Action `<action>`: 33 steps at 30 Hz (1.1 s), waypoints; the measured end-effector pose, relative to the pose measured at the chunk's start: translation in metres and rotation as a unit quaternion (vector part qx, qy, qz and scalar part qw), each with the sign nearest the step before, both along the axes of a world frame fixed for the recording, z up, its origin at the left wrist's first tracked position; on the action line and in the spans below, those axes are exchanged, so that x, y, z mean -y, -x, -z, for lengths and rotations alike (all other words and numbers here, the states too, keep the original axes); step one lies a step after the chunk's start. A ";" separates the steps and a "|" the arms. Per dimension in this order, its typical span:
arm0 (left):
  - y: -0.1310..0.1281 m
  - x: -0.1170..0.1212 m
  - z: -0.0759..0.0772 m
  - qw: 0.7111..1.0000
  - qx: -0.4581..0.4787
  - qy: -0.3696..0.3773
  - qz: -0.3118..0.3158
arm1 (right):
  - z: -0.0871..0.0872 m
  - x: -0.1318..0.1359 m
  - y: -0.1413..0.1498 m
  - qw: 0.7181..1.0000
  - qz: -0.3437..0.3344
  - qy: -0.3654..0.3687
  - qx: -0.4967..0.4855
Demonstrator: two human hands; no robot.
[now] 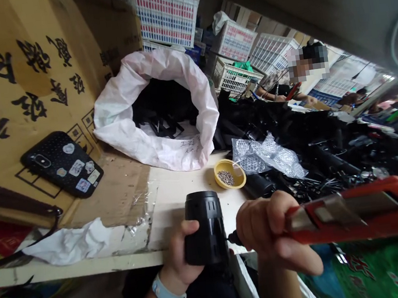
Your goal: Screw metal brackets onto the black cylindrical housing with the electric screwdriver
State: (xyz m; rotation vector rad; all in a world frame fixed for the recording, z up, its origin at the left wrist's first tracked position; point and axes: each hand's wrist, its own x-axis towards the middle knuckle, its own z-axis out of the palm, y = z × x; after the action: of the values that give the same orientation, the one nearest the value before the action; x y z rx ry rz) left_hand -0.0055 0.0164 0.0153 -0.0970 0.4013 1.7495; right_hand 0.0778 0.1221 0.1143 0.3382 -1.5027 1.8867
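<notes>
My left hand (179, 259) is wrapped round a black cylindrical plastic part (205, 226), held upright at the near edge of the white table (175, 191). My right hand (268, 230) grips a red electric screwdriver (361, 208) that runs off to the right. The screwdriver's dark tip (232, 238) touches the side of the black part. A light blue band sits on my left wrist (167, 294). A small yellow bowl (229, 173) with little metal screws stands just beyond the hands.
A white sack (157, 110) of black parts lies open behind the bowl. A phone in a stickered case (62, 164) leans on cardboard at left. Bubble wrap (268, 157) and a heap of black parts (323, 147) fill the right. Another person sits at the back.
</notes>
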 end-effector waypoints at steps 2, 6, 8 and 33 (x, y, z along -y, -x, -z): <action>0.001 -0.001 -0.002 1.000 0.007 0.010 0.005 | 0.002 -0.006 0.004 0.996 -0.087 -0.025 -0.010; 0.002 -0.002 -0.007 0.999 0.008 0.031 -0.011 | 0.006 -0.012 0.015 0.988 -0.145 -0.008 -0.047; 0.001 -0.002 -0.011 0.999 0.005 0.042 -0.019 | 0.005 -0.010 0.016 0.989 -0.140 0.006 -0.055; -0.032 0.040 -0.070 0.915 -0.234 0.090 -0.316 | -0.005 0.004 -0.018 0.833 0.541 -0.112 0.030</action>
State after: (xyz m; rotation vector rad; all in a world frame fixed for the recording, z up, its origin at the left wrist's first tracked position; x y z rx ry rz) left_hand 0.0262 -0.0232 0.0849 0.0765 0.9659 2.3751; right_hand 0.0953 0.1178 0.1189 -0.4266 -1.4641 0.8135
